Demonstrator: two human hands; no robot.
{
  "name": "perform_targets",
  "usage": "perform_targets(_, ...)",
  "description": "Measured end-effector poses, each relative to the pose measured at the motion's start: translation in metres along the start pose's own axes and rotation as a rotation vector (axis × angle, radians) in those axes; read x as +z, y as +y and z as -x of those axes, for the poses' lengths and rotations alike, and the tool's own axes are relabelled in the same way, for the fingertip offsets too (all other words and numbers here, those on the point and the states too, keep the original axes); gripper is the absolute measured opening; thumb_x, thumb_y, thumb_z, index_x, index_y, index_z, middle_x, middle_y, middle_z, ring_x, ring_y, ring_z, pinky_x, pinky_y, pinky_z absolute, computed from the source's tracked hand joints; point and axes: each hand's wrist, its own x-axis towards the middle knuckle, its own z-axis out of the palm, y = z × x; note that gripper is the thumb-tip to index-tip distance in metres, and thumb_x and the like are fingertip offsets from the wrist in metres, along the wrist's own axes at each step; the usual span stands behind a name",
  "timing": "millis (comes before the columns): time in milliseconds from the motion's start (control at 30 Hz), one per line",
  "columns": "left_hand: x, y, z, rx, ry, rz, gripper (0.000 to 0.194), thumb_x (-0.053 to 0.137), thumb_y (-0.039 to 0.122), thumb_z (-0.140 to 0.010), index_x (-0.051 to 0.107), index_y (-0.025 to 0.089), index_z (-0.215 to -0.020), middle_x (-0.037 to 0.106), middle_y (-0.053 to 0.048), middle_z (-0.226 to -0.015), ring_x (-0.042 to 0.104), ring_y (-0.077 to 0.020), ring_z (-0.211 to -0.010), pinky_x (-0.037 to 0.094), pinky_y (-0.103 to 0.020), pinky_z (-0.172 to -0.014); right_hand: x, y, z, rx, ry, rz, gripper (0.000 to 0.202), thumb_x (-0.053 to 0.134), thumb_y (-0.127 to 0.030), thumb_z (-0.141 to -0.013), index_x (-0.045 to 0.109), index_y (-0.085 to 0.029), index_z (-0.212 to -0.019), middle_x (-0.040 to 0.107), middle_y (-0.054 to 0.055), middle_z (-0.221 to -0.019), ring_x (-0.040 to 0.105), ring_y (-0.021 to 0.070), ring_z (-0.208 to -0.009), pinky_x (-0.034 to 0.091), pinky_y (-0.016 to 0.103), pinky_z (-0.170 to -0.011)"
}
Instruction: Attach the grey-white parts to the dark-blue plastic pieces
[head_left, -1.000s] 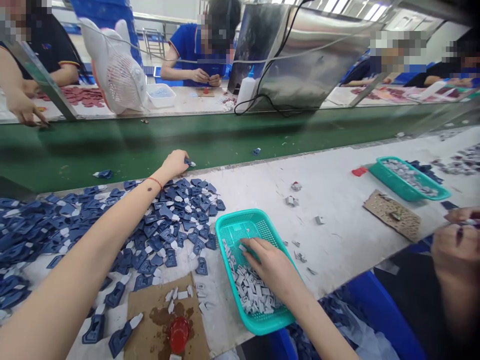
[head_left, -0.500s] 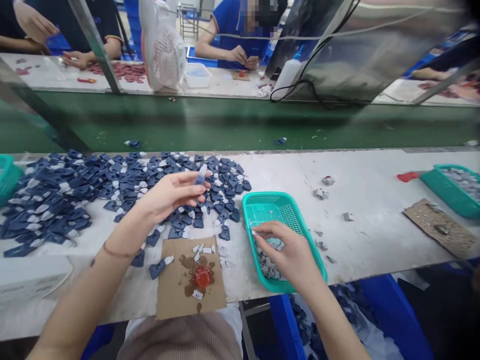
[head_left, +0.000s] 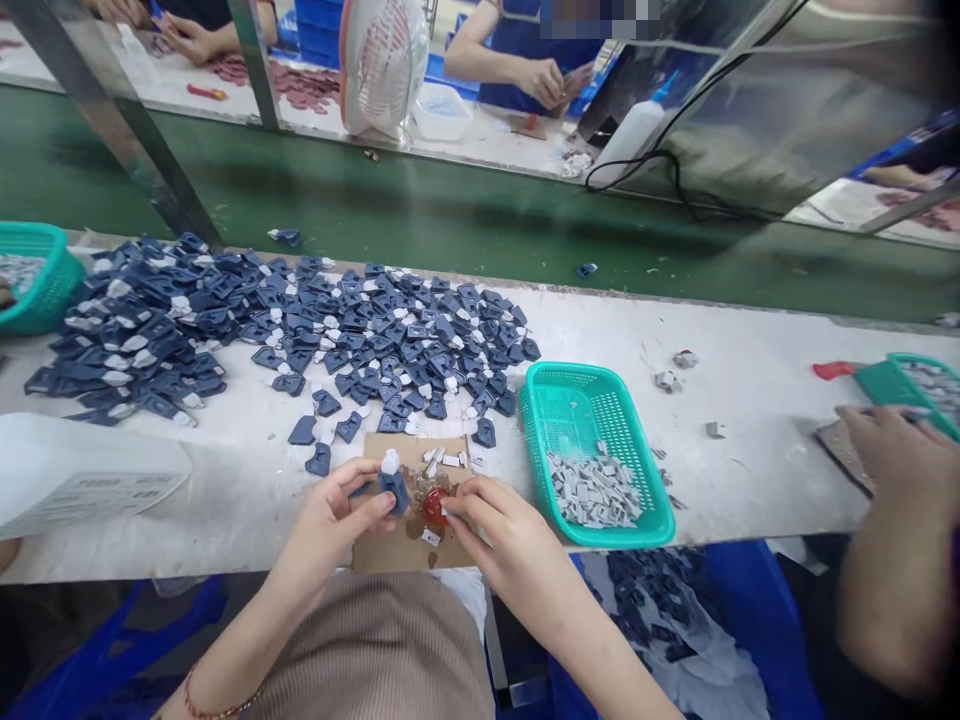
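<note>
My left hand (head_left: 319,530) grips a navy blue plastic piece with a white tip (head_left: 392,487), tip upward, above the left part of a cardboard sheet (head_left: 375,552). Fingers pinched, my right hand (head_left: 506,530) holds a small light-grey piece (head_left: 445,508) at a round red dish (head_left: 433,506), partly hiding both. Wet brown stains surround the dish. Several small white pieces (head_left: 450,460) lie on the cardboard's far part, and another white piece (head_left: 430,537) lies just before the dish. Beyond my hands spreads a pile of blue pieces with white tips (head_left: 352,330).
Right of the cardboard stands a green basket (head_left: 651,430) of small grey pieces. Further right, another person's blurred hand (head_left: 892,450) is near a second basket (head_left: 874,385). A white bottle (head_left: 90,475) lies at the left. Blue bins with pieces (head_left: 757,610) are below the table edge.
My right hand has moved left from the green basket to the red dish. My left hand has come down from the pile to the cardboard with the blue piece. Another person's hand has appeared at right.
</note>
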Motion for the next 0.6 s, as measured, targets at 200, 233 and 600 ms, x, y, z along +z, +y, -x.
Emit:
perform_targets(200, 0.001, -0.017, 0.003, 0.037, 0.007, 0.018, 0.029, 0.077, 0.031, -0.071, 0.064, 0.022, -0.095, 0.071, -0.004, -0.095, 0.067, -0.0165, -0.078, 0.054, -0.026, -0.072, 0.002, -0.003, -0.001, -0.005, -0.005, 0.064, 0.017, 0.047, -0.012, -0.092, 0.063, -0.019, -0.091, 0.063, 0.008, -0.089, 0.062, 0.0217, -0.083, 0.055, 0.036, -0.071)
perform_targets(233, 0.001, -0.018, 0.003, 0.039, -0.005, 0.026, 0.028, 0.077, 0.030, -0.071, 0.064, 0.022, -0.094, 0.071, -0.004, -0.094, 0.067, -0.0161, -0.078, 0.054, -0.026, -0.073, 0.002, -0.004, -0.001, -0.007, -0.003, 0.061, 0.018, 0.047, -0.012, -0.093, 0.063, -0.020, -0.091, 0.063, 0.008, -0.089, 0.063, 0.0215, -0.083, 0.055, 0.036, -0.072)
perform_targets(600, 0.008, -0.023, 0.003, 0.059, -0.088, -0.005, 0.016, 0.073, 0.027, -0.076, 0.061, 0.022, -0.086, 0.072, -0.005, -0.098, 0.069, -0.0173, -0.083, 0.053, -0.027, -0.077, -0.002, -0.005, 0.001, 0.067, 0.020, -0.074, 0.018, 0.049, -0.016, -0.092, 0.067, -0.021, -0.091, 0.066, 0.009, -0.091, 0.064, 0.0216, -0.086, 0.055, 0.037, -0.075)
